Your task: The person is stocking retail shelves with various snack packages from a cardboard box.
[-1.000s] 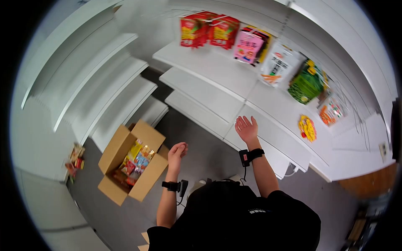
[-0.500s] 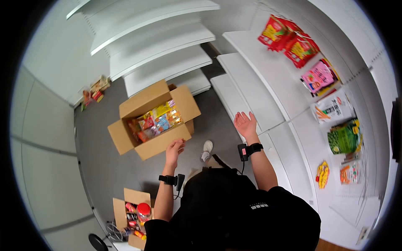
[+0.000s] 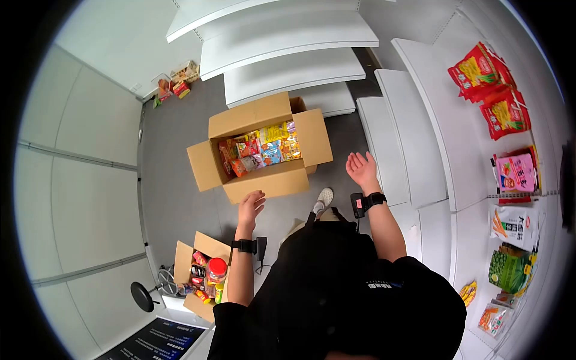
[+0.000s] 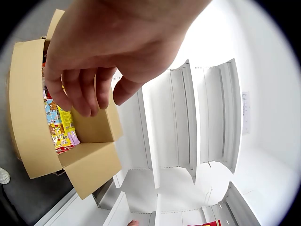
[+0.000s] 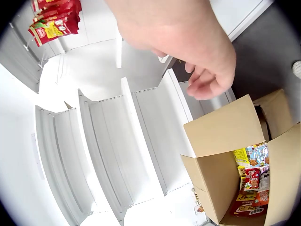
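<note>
In the head view the left hand is empty, fingers loosely bent, just below the near flap of an open cardboard box holding bright snack packets. To the right of that box the right hand is held palm up with relaxed fingers and nothing in it. The left wrist view has the left hand hanging in front of the box. In the right wrist view the right hand is above the box flap, its fingers gently curved around nothing.
White shelves stand behind the box. Along the right, a shelf bears red bags, a pink packet, a white bag and a green bag. A second box with a red-lidded jar sits lower left.
The view has swung left, so the snack box now lies ahead, the stocked shelf has shifted right, and the second box has come into view. Both hands stay raised and empty.
</note>
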Tool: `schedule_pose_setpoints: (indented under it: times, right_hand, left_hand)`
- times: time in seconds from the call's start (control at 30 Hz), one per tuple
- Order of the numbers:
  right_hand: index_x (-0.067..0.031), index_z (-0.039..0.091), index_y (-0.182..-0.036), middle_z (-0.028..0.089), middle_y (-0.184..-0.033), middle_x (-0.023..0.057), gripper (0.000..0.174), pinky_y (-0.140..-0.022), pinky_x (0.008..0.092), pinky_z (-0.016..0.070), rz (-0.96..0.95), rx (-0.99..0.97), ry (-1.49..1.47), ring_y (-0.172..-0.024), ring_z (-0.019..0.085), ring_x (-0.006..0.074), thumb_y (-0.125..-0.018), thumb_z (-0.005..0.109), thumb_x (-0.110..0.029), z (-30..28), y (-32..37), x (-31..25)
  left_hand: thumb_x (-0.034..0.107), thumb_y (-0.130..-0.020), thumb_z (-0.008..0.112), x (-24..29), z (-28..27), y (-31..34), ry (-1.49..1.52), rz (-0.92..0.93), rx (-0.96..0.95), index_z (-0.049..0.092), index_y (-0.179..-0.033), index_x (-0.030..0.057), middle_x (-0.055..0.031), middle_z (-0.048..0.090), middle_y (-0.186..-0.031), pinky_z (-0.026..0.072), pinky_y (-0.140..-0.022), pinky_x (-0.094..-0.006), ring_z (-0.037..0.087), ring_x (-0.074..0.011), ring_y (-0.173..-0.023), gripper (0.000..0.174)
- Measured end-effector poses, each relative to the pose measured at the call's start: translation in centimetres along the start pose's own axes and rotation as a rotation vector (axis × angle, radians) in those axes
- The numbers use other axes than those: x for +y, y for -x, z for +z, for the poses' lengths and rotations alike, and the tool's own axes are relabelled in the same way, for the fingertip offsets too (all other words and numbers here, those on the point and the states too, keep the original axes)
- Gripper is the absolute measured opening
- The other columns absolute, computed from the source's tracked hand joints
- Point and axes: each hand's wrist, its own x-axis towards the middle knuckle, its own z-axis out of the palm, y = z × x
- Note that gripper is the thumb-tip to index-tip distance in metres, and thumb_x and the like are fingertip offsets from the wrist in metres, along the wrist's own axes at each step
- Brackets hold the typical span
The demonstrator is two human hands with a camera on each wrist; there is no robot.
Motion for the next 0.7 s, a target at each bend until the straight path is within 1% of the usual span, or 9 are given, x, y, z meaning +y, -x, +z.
schedule_pose_setpoints:
  times: [0.13, 0.23, 0.37, 0.4, 0.5, 0.53, 0.63, 0.7]
  right_hand:
    - [-0.002, 0.041, -0.126, 0.055, -0.112, 0.0123, 0.05, -0.083, 0.0396, 0.0468, 0.058, 0.098, 0.015, -0.097, 0.055, 0.0246, -0.091, 0.05, -0.036, 0.4, -3.5, -0.1]
    - [-0.0019, 0.041, -0.126, 0.054, -0.112, 0.0124, 0.049, -0.082, 0.0395, 0.0468, 0.102, 0.075, 0.061, -0.096, 0.055, 0.0242, -0.091, 0.048, -0.036, 0.7, -6.2, 0.6]
    - [-0.0021, 0.044, -0.121, 0.055, -0.112, 0.0127, 0.044, -0.085, 0.0392, 0.0453, 0.188, 0.086, 0.106, -0.099, 0.055, 0.0245, -0.092, 0.048, -0.035, 1.4, -8.7, 2.0]
    - [-0.0019, 0.044, -0.122, 0.055, -0.113, 0.0122, 0.044, -0.085, 0.0392, 0.0447, 0.217, 0.12, 0.116, -0.099, 0.054, 0.024, -0.094, 0.045, -0.035, 2.3, -8.5, 2.3]
    - [-0.0007, 0.043, -0.124, 0.053, -0.115, 0.0116, 0.046, -0.082, 0.0366, 0.0466, 0.27, 0.058, 0.193, -0.096, 0.053, 0.0227, -0.095, 0.041, -0.037, 3.2, -8.4, 3.6]
    - [-0.0006, 0.044, -0.124, 0.052, -0.12, 0.0119, 0.048, -0.083, 0.0368, 0.046, 0.298, 0.051, 0.255, -0.1, 0.053, 0.023, -0.096, 0.038, -0.038, 3.4, -8.4, 3.8]
    - [-0.0007, 0.046, -0.124, 0.051, -0.124, 0.0125, 0.049, -0.086, 0.0377, 0.0447, 0.319, 0.06, 0.314, -0.104, 0.052, 0.0238, -0.096, 0.037, -0.04, 3.2, -8.7, 4.4]
    - [-0.0009, 0.046, -0.125, 0.051, -0.126, 0.0125, 0.049, -0.087, 0.0384, 0.0438, 0.305, 0.078, 0.301, -0.106, 0.052, 0.0243, -0.096, 0.036, -0.039, 3.1, -9.0, 4.6]
  left_hand:
    - [0.027, -0.089, 0.052, 1.2, 0.6, -1.9, 0.015, -0.058, 0.05, 0.058, -0.116, 0.0045, -0.0078, 0.062, -0.112, 0.0435, -0.086, -0.0325, 0.058, -0.0181, -0.101, 0.035]
    - [0.027, -0.089, 0.052, 2.0, 0.8, -3.6, -0.024, -0.088, 0.077, 0.057, -0.116, 0.0046, -0.0077, 0.062, -0.113, 0.0435, -0.086, -0.0322, 0.058, -0.0177, -0.101, 0.036]
    - [0.027, -0.089, 0.053, 2.2, 1.0, -5.0, -0.029, -0.139, 0.144, 0.057, -0.116, 0.0054, -0.0064, 0.061, -0.113, 0.0436, -0.085, -0.0322, 0.058, -0.0175, -0.101, 0.035]
    - [0.027, -0.089, 0.053, 2.0, 0.9, -5.5, -0.023, -0.152, 0.16, 0.058, -0.116, 0.0057, -0.006, 0.061, -0.112, 0.0437, -0.085, -0.0325, 0.058, -0.0176, -0.1, 0.035]
    - [0.027, -0.089, 0.054, 1.3, 0.1, -7.1, 0.025, -0.193, 0.195, 0.057, -0.116, 0.0065, -0.0053, 0.06, -0.112, 0.0439, -0.084, -0.0336, 0.057, -0.0182, -0.101, 0.034]
    - [0.027, -0.089, 0.055, 0.9, -0.3, -7.6, 0.042, -0.209, 0.203, 0.057, -0.116, 0.0068, -0.0051, 0.06, -0.112, 0.044, -0.084, -0.0341, 0.057, -0.0185, -0.101, 0.035]
    - [0.027, -0.09, 0.053, 0.0, -1.3, -9.5, 0.032, -0.264, 0.243, 0.055, -0.118, 0.0068, -0.0059, 0.056, -0.119, 0.0438, -0.085, -0.0352, 0.056, -0.02, -0.104, 0.035]
    - [0.026, -0.089, 0.053, -0.3, -2.5, -10.9, 0.046, -0.275, 0.253, 0.054, -0.119, 0.0067, -0.0059, 0.054, -0.121, 0.0443, -0.084, -0.035, 0.056, -0.02, -0.104, 0.036]
